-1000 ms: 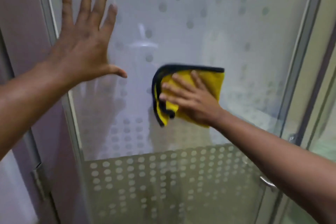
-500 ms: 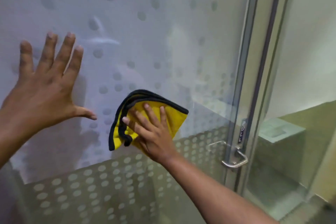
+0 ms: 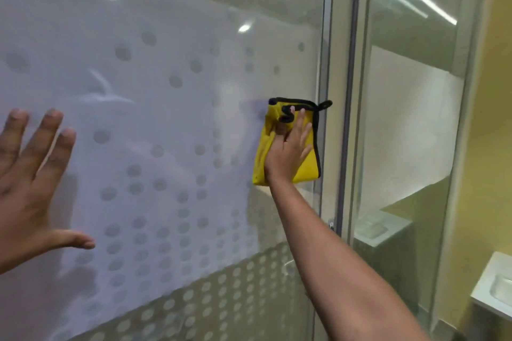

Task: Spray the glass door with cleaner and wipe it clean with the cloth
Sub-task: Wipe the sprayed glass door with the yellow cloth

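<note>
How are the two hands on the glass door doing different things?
The right hand presses a yellow cloth against the glass door near its right edge; the left hand is bare and holds nothing. The left hand's fingers are spread wide, the right hand's closer together. Both are open and flat toward the same pane.

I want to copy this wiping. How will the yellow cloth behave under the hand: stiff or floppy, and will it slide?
The yellow cloth is probably floppy: it is folded, its black edging curls. It likely slides easily on the glass door under the flat right hand.
</note>
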